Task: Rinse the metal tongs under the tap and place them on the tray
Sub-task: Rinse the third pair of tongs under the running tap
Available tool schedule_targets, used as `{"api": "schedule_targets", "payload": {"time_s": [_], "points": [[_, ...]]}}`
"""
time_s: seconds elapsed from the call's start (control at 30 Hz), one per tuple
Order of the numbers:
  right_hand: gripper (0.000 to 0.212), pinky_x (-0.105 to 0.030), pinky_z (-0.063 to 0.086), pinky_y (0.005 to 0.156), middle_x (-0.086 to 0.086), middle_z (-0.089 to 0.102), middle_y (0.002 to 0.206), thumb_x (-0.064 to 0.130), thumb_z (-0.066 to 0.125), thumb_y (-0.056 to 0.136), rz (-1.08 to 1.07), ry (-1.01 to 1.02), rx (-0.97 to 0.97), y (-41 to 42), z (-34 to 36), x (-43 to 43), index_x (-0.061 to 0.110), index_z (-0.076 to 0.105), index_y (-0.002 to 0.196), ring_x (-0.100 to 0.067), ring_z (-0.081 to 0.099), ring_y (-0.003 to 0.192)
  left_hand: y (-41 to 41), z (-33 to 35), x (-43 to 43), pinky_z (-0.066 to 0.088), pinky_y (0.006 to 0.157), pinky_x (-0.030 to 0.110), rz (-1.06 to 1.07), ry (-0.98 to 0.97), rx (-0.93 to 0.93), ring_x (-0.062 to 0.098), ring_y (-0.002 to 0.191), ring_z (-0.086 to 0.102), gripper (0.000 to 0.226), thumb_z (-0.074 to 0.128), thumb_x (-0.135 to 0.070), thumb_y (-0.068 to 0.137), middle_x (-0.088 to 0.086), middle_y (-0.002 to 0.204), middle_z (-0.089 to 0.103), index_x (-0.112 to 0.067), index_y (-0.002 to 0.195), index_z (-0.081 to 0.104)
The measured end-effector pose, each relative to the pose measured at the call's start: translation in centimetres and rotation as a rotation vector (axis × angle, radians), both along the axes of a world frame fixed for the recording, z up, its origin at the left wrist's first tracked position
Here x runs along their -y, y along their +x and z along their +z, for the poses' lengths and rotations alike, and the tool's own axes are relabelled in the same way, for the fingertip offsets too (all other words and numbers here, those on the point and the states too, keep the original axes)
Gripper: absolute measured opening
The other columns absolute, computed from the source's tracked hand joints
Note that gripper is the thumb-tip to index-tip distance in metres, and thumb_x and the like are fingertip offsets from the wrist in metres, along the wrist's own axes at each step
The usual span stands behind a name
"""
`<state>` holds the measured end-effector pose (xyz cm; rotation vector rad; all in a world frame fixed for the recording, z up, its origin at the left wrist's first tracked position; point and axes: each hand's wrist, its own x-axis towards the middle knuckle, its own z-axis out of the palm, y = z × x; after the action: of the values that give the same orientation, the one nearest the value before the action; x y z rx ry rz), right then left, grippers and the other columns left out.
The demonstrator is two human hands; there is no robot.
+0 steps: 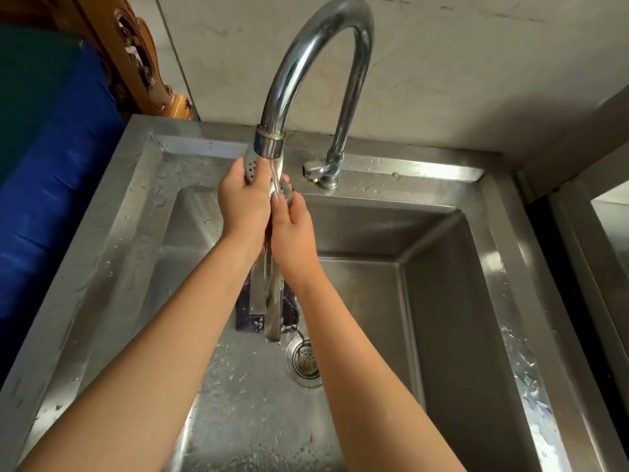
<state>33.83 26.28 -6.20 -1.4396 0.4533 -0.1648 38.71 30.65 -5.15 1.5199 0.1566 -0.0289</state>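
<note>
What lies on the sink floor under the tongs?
A dark flat object lies on the steel sink floor beside the round drain strainer. The metal tongs, gripped by left hand and right hand, cover its middle; what it is is unclear.

Ahead of you stands a pale wall point(476, 63) of large marbled tiles, scuffed in places, with one vertical joint on the left. At your upper left a carved brown wooden panel point(136, 56) leans into the corner. Beside it lie a dark green cover point(27, 83) and a glossy blue sheet point(51, 172) that runs down past the steel sink point(425, 168). The back rim of the sink catches bright light, and water drops speckle its edges. A round drain strainer point(304, 364) sits in the basin floor. On your right a second steel unit point(599, 253) adjoins the sink.
</note>
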Motion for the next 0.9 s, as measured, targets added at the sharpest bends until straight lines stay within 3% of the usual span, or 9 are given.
{"api": "schedule_targets", "payload": {"time_s": [0.1, 0.3, 0.43, 0.5, 0.57, 0.63, 0.7, 0.8, 0.9], "points": [[0.024, -0.04, 0.046, 0.095, -0.009, 0.062, 0.108, 0.012, 0.04, 0.098, -0.019, 0.11, 0.066, 0.2, 0.4, 0.3, 0.007, 0.051, 0.119, -0.017, 0.058, 0.099, -0.3, -0.5, -0.6, 0.054, 0.08, 0.041, -0.074, 0.124, 0.036, 0.014, 0.089, 0.067, 0.026, 0.049, -0.029, 0.093, 0.01, 0.095, 0.068, -0.007, 0.104, 0.054], [0.022, -0.039, 0.048, 0.091, -0.013, 0.064, 0.089, 0.01, 0.042, 0.098, 0.005, 0.518, 0.054, 1.1, 2.0, 0.7, 0.007, 0.063, 0.094, -0.025, 0.061, 0.086, -1.1, -2.2, -1.7, 0.047, 0.098, 0.029, -0.294, -0.235, -0.022, 0.015, 0.125, 0.052, 0.055, 0.049, -0.008, 0.092, 0.004, 0.14, 0.05, -0.034, 0.139, 0.038], [0.026, -0.037, 0.052, 0.081, -0.006, 0.065, 0.071, 0.011, 0.046, 0.096, -0.047, 0.455, -0.005, 1.8, 2.1, 0.9, 0.01, 0.06, 0.074, -0.018, 0.063, 0.07, -1.8, -2.0, -0.5, 0.046, 0.085, 0.012, -0.152, -0.193, -0.064, 0.011, 0.137, 0.032, 0.055, 0.046, -0.018, 0.096, 0.001, 0.155, 0.024, -0.036, 0.143, 0.025], [0.028, -0.032, 0.053, 0.072, -0.002, 0.064, 0.063, 0.022, 0.055, 0.092, -0.103, 0.381, -0.057, 1.7, 2.0, 0.6, 0.011, 0.058, 0.066, -0.015, 0.062, 0.064, -2.2, -2.1, 0.1, 0.043, 0.081, 0.012, -0.1, 0.01, -0.026, 0.009, 0.128, 0.042, 0.048, 0.044, -0.031, 0.097, 0.002, 0.15, 0.034, -0.033, 0.142, 0.026], [0.031, -0.031, 0.053, 0.069, -0.002, 0.063, 0.064, 0.034, 0.061, 0.088, -0.158, 0.316, -0.113, 1.7, 1.8, 0.4, 0.013, 0.058, 0.065, -0.015, 0.062, 0.065, -2.4, -2.1, 0.2, 0.046, 0.076, 0.022, -0.067, 0.106, -0.046, 0.014, 0.107, 0.06, 0.035, 0.04, -0.042, 0.096, 0.001, 0.123, 0.059, -0.028, 0.129, 0.041], [0.037, -0.034, 0.052, 0.071, -0.001, 0.062, 0.064, 0.044, 0.058, 0.087, -0.213, 0.232, -0.152, 1.9, 1.5, 0.1, 0.015, 0.057, 0.064, -0.015, 0.06, 0.066, -2.5, -2.1, 0.1, 0.047, 0.072, 0.031, -0.104, 0.115, -0.108, 0.021, 0.09, 0.063, 0.027, 0.037, -0.047, 0.096, -0.003, 0.089, 0.065, -0.027, 0.097, 0.056], [0.043, -0.034, 0.046, 0.067, -0.001, 0.057, 0.061, 0.046, 0.05, 0.091, -0.232, 0.02, -0.167, 2.0, 1.2, 0.0, 0.014, 0.049, 0.063, -0.014, 0.054, 0.061, -2.7, -1.9, -0.2, 0.049, 0.075, 0.036, -0.185, 0.026, -0.212, 0.024, 0.085, 0.061, 0.035, 0.035, -0.048, 0.096, -0.001, 0.079, 0.064, -0.028, 0.081, 0.059], [0.037, -0.025, 0.034, 0.057, 0.004, 0.047, 0.06, 0.034, 0.042, 0.097, -0.149, -0.278, -0.069, 2.0, 0.7, 0.4, 0.018, 0.038, 0.064, -0.01, 0.045, 0.056, -2.8, -1.3, -0.6, 0.051, 0.057, 0.029, -0.22, 0.081, -0.232, 0.017, 0.069, 0.061, 0.039, 0.031, -0.047, 0.097, 0.0, 0.075, 0.064, -0.026, 0.085, 0.061], [0.024, -0.021, 0.042, 0.047, 0.003, 0.047, 0.066, 0.022, 0.042, 0.098, 0.08, -0.325, -0.01, 2.0, 0.5, 1.8, 0.022, 0.038, 0.075, -0.006, 0.048, 0.054, -2.6, -1.1, -1.3, 0.041, 0.033, 0.016, -0.238, 0.291, -0.139, 0.003, 0.042, 0.056, 0.035, 0.027, -0.041, 0.1, 0.001, 0.073, 0.06, -0.021, 0.101, 0.055]]}}
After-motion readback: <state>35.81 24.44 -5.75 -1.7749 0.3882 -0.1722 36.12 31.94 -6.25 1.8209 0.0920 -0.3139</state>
